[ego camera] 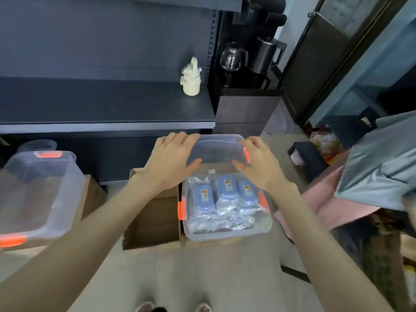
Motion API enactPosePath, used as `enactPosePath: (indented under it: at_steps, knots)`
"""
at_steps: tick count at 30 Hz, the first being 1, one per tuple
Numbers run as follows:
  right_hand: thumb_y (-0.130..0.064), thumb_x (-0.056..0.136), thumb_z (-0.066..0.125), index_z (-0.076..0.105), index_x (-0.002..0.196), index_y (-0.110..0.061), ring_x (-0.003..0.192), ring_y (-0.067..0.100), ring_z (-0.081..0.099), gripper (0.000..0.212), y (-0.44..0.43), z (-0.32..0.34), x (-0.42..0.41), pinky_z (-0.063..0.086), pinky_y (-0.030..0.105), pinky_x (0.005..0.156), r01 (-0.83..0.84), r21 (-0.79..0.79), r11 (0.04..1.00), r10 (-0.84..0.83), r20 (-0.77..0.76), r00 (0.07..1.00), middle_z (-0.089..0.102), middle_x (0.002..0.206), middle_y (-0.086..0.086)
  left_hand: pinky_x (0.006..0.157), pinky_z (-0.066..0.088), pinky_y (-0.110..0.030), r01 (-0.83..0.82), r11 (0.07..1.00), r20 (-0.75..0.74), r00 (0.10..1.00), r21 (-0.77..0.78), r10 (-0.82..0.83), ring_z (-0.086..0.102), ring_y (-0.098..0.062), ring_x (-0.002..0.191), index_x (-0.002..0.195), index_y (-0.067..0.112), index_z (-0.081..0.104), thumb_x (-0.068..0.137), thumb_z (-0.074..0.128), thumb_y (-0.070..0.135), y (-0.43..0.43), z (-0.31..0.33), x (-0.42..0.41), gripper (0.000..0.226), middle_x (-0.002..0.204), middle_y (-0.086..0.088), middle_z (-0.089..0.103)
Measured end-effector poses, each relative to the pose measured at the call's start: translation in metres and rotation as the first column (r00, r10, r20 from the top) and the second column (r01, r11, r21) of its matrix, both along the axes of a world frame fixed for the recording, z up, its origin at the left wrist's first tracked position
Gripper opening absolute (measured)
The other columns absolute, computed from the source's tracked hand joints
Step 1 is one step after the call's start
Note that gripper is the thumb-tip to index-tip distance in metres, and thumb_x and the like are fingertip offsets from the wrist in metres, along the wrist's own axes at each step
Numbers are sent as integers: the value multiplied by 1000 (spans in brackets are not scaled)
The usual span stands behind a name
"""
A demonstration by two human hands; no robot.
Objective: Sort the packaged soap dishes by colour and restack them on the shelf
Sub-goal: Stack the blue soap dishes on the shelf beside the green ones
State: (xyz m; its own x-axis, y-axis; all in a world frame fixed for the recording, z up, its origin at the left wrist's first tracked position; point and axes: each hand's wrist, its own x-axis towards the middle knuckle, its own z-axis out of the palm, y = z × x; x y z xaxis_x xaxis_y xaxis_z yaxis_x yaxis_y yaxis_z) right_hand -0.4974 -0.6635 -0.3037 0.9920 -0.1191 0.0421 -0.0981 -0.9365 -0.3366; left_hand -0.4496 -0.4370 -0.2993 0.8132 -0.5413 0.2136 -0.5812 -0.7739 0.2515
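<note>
Grasping a clear plastic lid with an orange latch (218,147), left hand (171,158) and right hand (258,164) hold its sides over the far end of a clear plastic bin (225,236); blue packaged soap dishes (226,188) lie inside it.

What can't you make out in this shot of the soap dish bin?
Head view only:
- Labels on the blue soap dishes: too small and blurred to read.
- Lower layers in the bin: hidden under top dishes and wrapping.
- Bin's far end: behind the lid in left hand and right hand.
- Second bin: cut by left edge.
</note>
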Motion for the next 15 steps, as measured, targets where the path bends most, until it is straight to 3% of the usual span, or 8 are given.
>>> enactPosePath:
  at_steps: [5, 8, 11, 15]
  knots:
    - [-26, 90, 64, 47, 137, -15, 143, 25, 28, 52, -43, -63, 7, 45, 44, 98, -18, 88, 996, 29, -133, 991, 33, 151, 4, 97, 36, -42, -60, 997, -185, 980, 49, 68, 48, -29, 117, 138, 19, 41, 94, 49, 40, -40, -69, 0, 50, 131, -7, 52]
    - [-27, 90, 65, 50, 134, -13, 125, 28, 49, 48, -61, -102, 22, 43, 41, 95, 11, 140, 990, 20, -221, 975, 40, 144, 8, 95, 43, -42, -138, 990, -331, 933, 27, 139, 54, -28, 112, 132, 19, 46, 93, 52, 41, -61, -112, 14, 45, 128, -6, 56]
    - [-18, 88, 67, 52, 131, -4, 123, 33, 49, 48, -77, -144, 40, 38, 42, 102, 40, 224, 974, 34, -318, 947, 49, 132, 16, 97, 44, -43, -223, 975, -475, 856, 14, 203, 55, -29, 113, 132, 21, 46, 92, 56, 40, -79, -158, 28, 46, 128, -6, 56]
    - [-23, 88, 68, 50, 134, -9, 126, 27, 44, 51, -94, -198, 65, 32, 30, 100, 117, 277, 954, 18, -443, 896, 50, 136, 10, 95, 45, -43, -360, 933, -637, 722, -13, 269, 51, -27, 119, 130, 20, 47, 90, 59, 37, -100, -215, 45, 44, 131, -4, 52]
